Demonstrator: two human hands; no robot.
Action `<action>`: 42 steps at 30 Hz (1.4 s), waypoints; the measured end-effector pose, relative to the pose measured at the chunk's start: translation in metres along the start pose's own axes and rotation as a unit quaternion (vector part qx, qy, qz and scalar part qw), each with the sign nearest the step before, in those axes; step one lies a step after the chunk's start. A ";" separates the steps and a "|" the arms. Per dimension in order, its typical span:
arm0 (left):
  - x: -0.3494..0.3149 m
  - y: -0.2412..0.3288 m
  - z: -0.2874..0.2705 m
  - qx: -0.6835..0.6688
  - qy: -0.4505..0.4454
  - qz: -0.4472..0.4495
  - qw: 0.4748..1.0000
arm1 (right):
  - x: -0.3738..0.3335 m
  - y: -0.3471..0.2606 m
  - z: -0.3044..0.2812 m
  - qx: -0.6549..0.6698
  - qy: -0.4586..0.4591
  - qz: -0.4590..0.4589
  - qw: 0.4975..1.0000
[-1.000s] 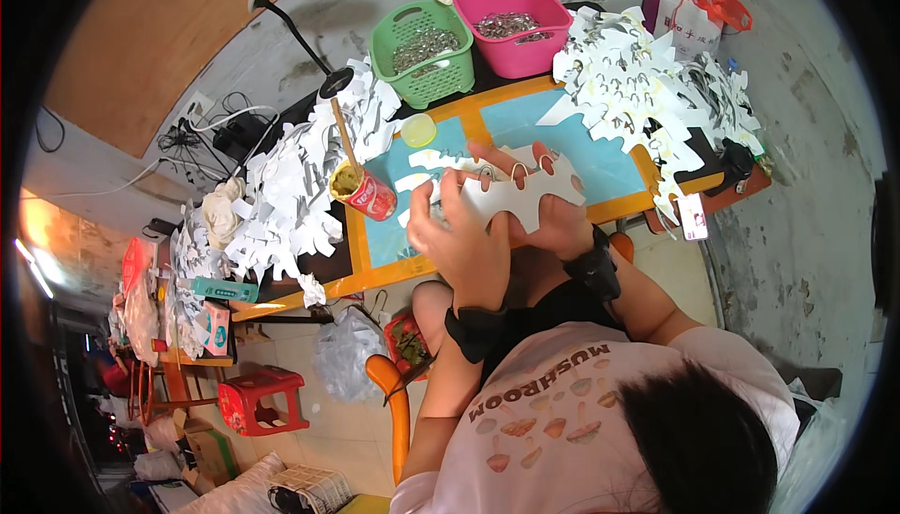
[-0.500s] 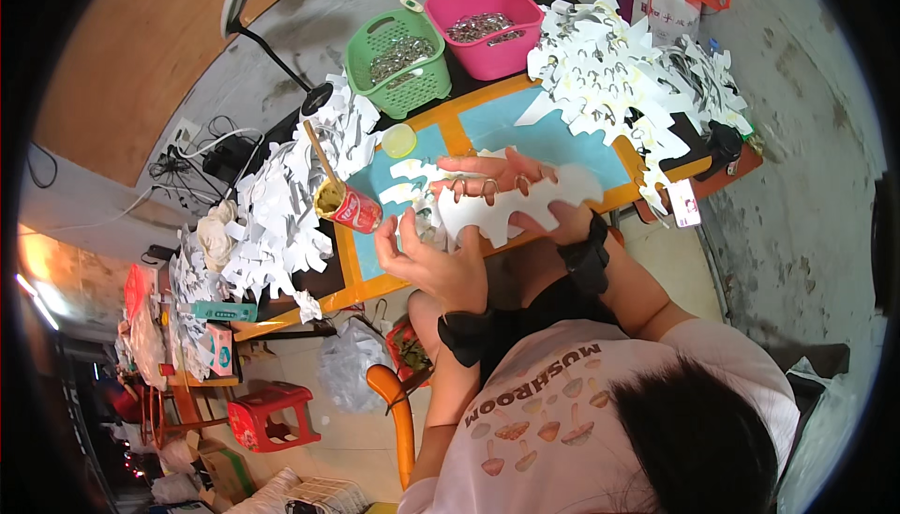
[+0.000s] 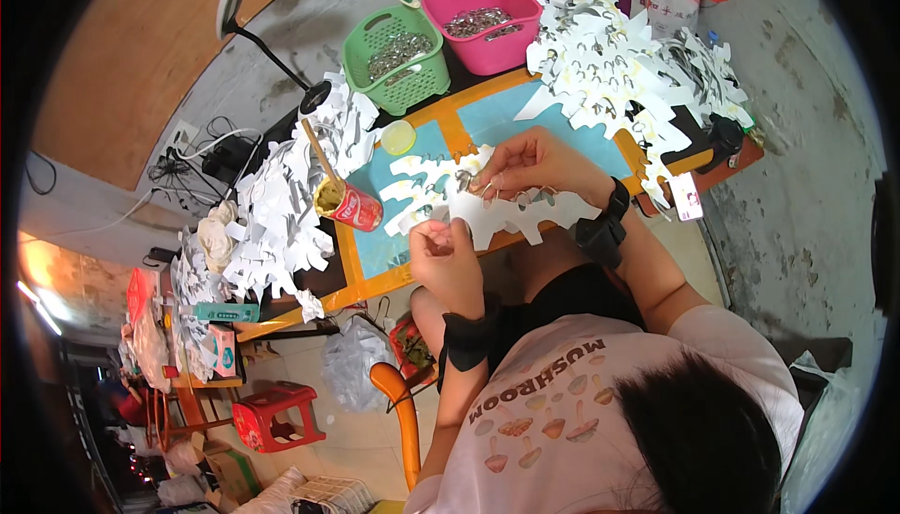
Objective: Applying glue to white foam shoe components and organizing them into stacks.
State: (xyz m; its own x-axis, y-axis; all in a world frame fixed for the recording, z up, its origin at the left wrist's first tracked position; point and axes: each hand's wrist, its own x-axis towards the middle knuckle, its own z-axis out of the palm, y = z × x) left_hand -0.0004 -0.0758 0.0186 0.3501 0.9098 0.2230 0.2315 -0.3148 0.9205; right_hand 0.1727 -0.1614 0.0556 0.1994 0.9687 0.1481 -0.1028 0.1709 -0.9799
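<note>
Deeply notched white card (image 3: 514, 219)

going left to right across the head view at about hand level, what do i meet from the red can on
Red can, yellow lid, left hand, right hand, phone.

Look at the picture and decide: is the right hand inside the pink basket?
No, the right hand is at the white cut-out sheet, and the pink basket stands farther back.

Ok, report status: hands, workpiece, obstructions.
Left hand holds scalloped white card by its left end. Right hand at metal rings, upper edge. More ringed cards just beyond.
</note>
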 end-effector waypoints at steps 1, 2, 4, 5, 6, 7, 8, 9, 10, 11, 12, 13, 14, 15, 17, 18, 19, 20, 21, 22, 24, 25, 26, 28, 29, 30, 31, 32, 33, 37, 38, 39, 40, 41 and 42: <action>-0.002 -0.012 0.003 -0.147 -0.007 0.017 0.989 | 0.001 -0.001 0.001 -0.001 -0.002 0.000 1.000; -0.006 -0.022 0.005 -0.291 -0.014 0.034 0.956 | 0.003 -0.003 0.003 0.014 0.009 0.000 1.000; -0.024 -0.016 0.006 -0.388 -0.044 -0.029 0.920 | 0.006 -0.005 0.006 0.029 0.018 0.001 0.999; -0.031 -0.012 0.006 -0.478 -0.076 -0.091 0.870 | 0.008 -0.007 0.007 0.030 0.014 0.001 0.999; -0.034 -0.007 0.009 -0.479 -0.076 -0.092 0.870 | 0.008 -0.007 0.008 0.030 0.011 0.003 0.999; -0.034 -0.002 0.013 -0.479 -0.090 -0.147 0.861 | 0.008 -0.006 0.009 0.030 0.011 0.004 0.999; -0.033 0.001 0.016 -0.477 -0.103 -0.201 0.849 | 0.009 -0.005 0.009 0.024 -0.005 0.008 1.000; -0.028 0.002 0.014 -0.478 -0.103 -0.201 0.849 | 0.009 -0.006 0.009 0.018 -0.020 0.010 1.000; -0.018 0.002 0.009 -0.487 -0.189 -0.157 0.838 | 0.009 -0.006 0.010 0.017 -0.019 0.010 1.000; -0.013 0.002 0.007 -0.491 -0.273 -0.111 0.820 | 0.009 -0.005 0.011 0.022 -0.001 0.026 0.999; -0.012 0.001 0.008 -0.492 -0.272 -0.110 0.819 | 0.009 -0.005 0.012 0.027 0.016 0.042 0.999; -0.012 -0.001 0.010 -0.459 -0.228 -0.069 0.856 | 0.010 -0.007 0.012 0.026 0.016 0.043 0.999; -0.011 -0.002 0.011 -0.424 -0.181 -0.028 0.887 | 0.010 -0.011 0.009 0.079 0.057 0.035 0.995; -0.011 -0.001 0.011 -0.424 -0.180 -0.027 0.887 | 0.010 -0.014 0.006 0.133 0.097 0.027 0.986; -0.010 0.003 0.010 -0.441 -0.157 -0.042 0.883 | 0.007 -0.018 -0.002 0.081 0.105 0.017 0.991; -0.009 0.002 0.009 -0.441 -0.156 -0.042 0.883 | 0.006 -0.019 -0.004 0.030 0.114 0.008 0.993; -0.008 0.001 0.009 -0.439 -0.159 -0.036 0.884 | 0.007 -0.020 -0.003 0.030 0.113 0.009 0.993; -0.007 -0.001 0.008 -0.437 -0.161 -0.031 0.884 | 0.008 -0.020 -0.002 -0.063 0.089 -0.022 0.994; -0.007 -0.002 0.008 -0.437 -0.159 -0.031 0.885 | 0.011 -0.023 0.001 -0.154 0.063 -0.053 0.985; -0.006 -0.004 0.007 -0.435 -0.155 -0.026 0.887 | 0.013 -0.025 0.008 -0.153 0.061 -0.053 0.985; -0.007 -0.003 0.007 -0.432 -0.149 -0.020 0.889 | 0.013 -0.029 0.026 -0.322 0.050 -0.077 0.942; -0.009 0.001 0.007 -0.423 -0.136 -0.024 0.896 | 0.014 -0.028 0.029 -0.322 0.048 -0.078 0.942; -0.009 0.004 0.007 -0.413 -0.123 -0.027 0.902 | 0.015 -0.025 0.031 -0.337 0.032 -0.109 0.935; -0.010 0.007 0.006 -0.408 -0.125 -0.009 0.904 | 0.016 -0.024 0.033 -0.351 0.014 -0.139 0.926; -0.010 0.008 0.006 -0.404 -0.129 0.010 0.906 | 0.017 -0.025 0.033 -0.360 0.010 -0.138 0.923; -0.008 0.009 0.004 -0.403 -0.127 0.010 0.906 | 0.018 -0.024 0.033 -0.369 0.007 -0.138 0.919; -0.006 0.010 0.002 -0.383 -0.139 0.021 0.913 | 0.019 -0.025 0.034 -0.368 0.005 -0.138 0.919; -0.004 0.010 -0.001 -0.362 -0.151 0.032 0.919 | 0.020 -0.027 0.036 -0.390 0.002 -0.151 0.908; -0.003 0.008 -0.002 -0.362 -0.150 0.032 0.919 | 0.021 -0.029 0.037 -0.412 -0.002 -0.164 0.896; -0.001 0.007 -0.006 -0.341 -0.166 0.045 0.924 | 0.025 -0.034 0.037 -0.435 -0.040 -0.191 0.879; -0.001 0.007 -0.007 -0.342 -0.166 0.046 0.924 | 0.026 -0.034 0.037 -0.436 -0.050 -0.197 0.877; 0.000 0.006 -0.008 -0.343 -0.166 0.046 0.923 | 0.027 -0.035 0.036 -0.437 -0.059 -0.203 0.874; 0.001 0.005 -0.010 -0.337 -0.183 0.046 0.922 | 0.028 -0.036 0.036 -0.438 -0.060 -0.202 0.874; 0.001 0.004 -0.011 -0.331 -0.201 0.046 0.921 | 0.029 -0.036 0.035 -0.448 -0.074 -0.205 0.867; 0.001 0.005 -0.012 -0.331 -0.200 0.046 0.921 | 0.030 -0.036 0.035 -0.456 -0.089 -0.207 0.861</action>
State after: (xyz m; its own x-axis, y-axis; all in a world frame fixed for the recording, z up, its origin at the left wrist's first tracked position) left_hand -0.0102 -0.0731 0.0270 0.6784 0.6729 0.2949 -0.3734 -0.0298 0.9272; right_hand 0.1488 -0.1322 0.1001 -0.1259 0.8845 0.4493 0.7659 0.3745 -0.5227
